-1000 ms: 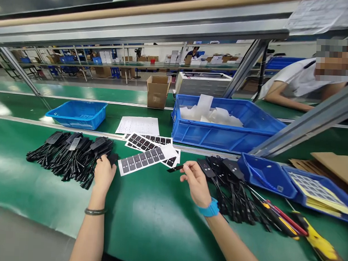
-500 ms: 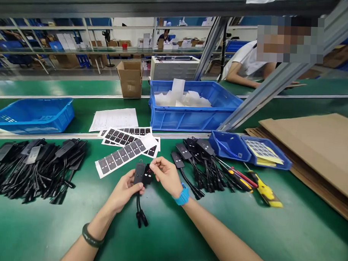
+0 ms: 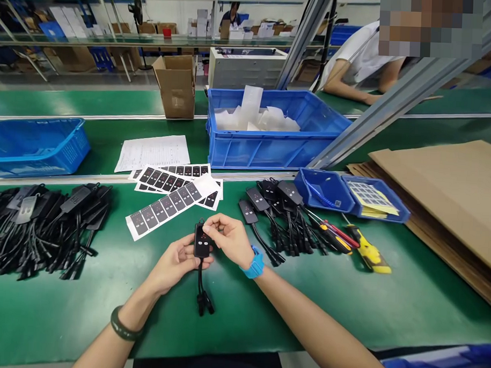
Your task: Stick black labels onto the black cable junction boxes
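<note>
My left hand point(image 3: 178, 263) grips a small black controller box point(image 3: 201, 254) from its left side and underneath. Two short black cables point(image 3: 200, 292) hang from its lower end. Over the face of the box lies a black sticker point(image 3: 203, 237) with red and white markings, and my right hand point(image 3: 229, 239) pinches it near the top right. Whether the sticker is pressed flat all over I cannot tell. Just beyond my hands is a printed sticker sheet point(image 3: 164, 209) on top of more sheets. Labelled controllers point(image 3: 256, 199) with cables lie in a group right of my right hand.
A heap of black controllers point(image 3: 73, 202) lies left. Screwdrivers point(image 3: 335, 238) and a yellow-handled tool point(image 3: 368, 250) lie right, near small blue bins point(image 3: 325, 204). A large blue crate point(image 3: 271, 151) and a metal post point(image 3: 364, 121) stand behind; cardboard sheets point(image 3: 443, 175) lie right.
The sticker has moved left from beside the controller box onto its face, carried by my right hand. My left hand still holds the box. The camera view has tilted down.
</note>
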`<state>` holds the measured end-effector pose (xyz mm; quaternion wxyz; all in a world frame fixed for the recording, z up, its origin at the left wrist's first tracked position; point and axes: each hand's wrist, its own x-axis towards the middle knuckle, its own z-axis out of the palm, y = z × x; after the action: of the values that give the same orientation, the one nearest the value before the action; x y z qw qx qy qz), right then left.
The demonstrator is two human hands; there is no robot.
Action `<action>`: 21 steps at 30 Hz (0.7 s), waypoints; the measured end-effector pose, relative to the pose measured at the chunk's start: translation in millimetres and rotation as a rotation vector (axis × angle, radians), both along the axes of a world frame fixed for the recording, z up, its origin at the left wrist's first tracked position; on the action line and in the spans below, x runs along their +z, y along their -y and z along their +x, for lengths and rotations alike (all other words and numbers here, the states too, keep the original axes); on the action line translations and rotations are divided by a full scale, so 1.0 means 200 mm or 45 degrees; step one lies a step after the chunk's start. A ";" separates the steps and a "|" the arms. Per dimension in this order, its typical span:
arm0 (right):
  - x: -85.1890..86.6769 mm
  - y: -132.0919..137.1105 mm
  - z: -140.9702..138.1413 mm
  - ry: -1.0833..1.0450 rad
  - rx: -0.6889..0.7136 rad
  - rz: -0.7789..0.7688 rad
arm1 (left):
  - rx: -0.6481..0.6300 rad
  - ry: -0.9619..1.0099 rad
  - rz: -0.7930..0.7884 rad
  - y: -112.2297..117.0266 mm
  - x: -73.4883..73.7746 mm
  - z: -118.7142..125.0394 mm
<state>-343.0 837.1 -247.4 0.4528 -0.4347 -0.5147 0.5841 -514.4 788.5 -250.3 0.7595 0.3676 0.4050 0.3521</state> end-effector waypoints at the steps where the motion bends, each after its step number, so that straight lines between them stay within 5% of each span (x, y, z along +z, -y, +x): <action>1: 0.00 0.00 0.00 -0.003 -0.001 -0.007 | -0.004 -0.003 0.004 0.00 0.00 0.00; 21: 0.01 0.01 0.00 0.002 0.022 -0.016 | -0.023 0.018 0.011 0.01 0.01 0.00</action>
<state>-342.1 836.1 -245.2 0.4446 -0.4335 -0.5150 0.5909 -515.3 787.3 -248.6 0.7638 0.3722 0.3948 0.3496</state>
